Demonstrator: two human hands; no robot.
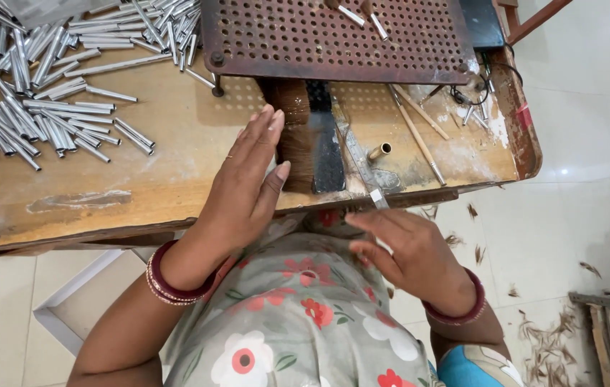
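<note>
My left hand (248, 179) lies flat with fingers together on the wooden bench (140, 179), pressing against the left side of a bundle of brown bristles (296, 136). The bundle rests beside a dark flat metal block (326, 154). My right hand (409, 251) hovers just below the bench's front edge, fingers bent and apart, next to a thin metal strip (362, 165) that juts over the edge. I cannot tell whether it grips anything.
Several loose silver metal tubes (40, 93) cover the bench's left side. A rusty perforated plate (334, 36) stands on legs at the back. Thin sticks (416, 132) and a small brass tube (380, 150) lie right. Bristle scraps (541, 344) litter the tiled floor.
</note>
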